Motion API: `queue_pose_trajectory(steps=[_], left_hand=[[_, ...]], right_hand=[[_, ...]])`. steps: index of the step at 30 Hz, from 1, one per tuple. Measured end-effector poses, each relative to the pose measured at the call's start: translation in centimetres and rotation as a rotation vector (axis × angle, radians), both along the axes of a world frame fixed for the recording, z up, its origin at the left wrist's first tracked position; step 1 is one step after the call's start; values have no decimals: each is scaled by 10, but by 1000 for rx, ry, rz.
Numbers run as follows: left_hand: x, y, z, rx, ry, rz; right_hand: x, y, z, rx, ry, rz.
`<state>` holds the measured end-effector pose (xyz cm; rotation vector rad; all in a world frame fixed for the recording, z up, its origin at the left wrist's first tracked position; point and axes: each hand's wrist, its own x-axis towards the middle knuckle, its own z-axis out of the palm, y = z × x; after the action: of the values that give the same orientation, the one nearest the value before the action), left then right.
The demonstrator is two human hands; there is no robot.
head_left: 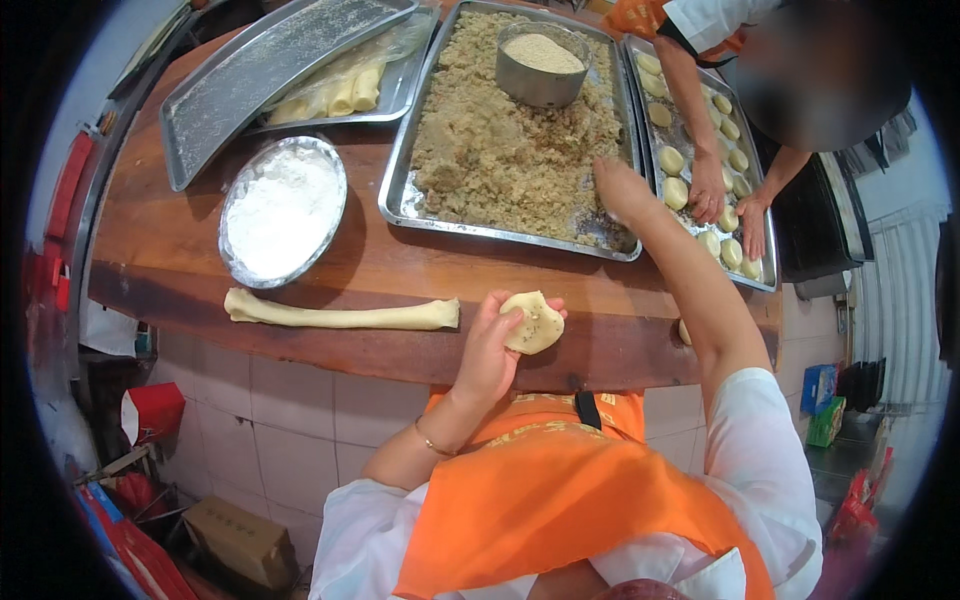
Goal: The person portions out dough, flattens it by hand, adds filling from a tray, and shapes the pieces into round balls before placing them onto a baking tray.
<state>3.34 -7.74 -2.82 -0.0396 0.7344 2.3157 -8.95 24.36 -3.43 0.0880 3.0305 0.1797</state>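
Observation:
My left hand (487,345) holds a flattened round of pale dough (535,324), its thumb pressed on top and fingers beneath. Small dark specks and crumbs lie on the round. My right hand (622,190) reaches into the right side of a large metal tray (510,238) and touches the crumbly brownish filling (480,150) there. Its fingertips are hidden, so their grip does not show. A long roll of dough (340,312) lies on the wooden table (380,265) left of my left hand.
A bowl of white flour (282,212) stands at left. A round metal container (541,65) of pale crumbs sits in the filling. Empty and dough-filled trays (260,85) overlap behind. At right, a co-worker's hands (708,190) handle dough rounds on another tray (765,275).

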Motion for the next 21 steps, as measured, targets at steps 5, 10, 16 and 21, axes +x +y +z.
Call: queue_pose_trajectory(steps=[5, 10, 16, 21], left_hand=[[-2, -4, -9, 37, -19, 33], [-2, -7, -4, 58, -6, 0], [0, -16, 0, 61, -42, 53], [5, -15, 1, 27, -71, 106]], right_hand=[[37, -47, 30, -4, -252, 50], [23, -25, 36, 76, -334, 88], [27, -30, 29, 155, -602, 178], [21, -44, 33, -310, -447, -27]])
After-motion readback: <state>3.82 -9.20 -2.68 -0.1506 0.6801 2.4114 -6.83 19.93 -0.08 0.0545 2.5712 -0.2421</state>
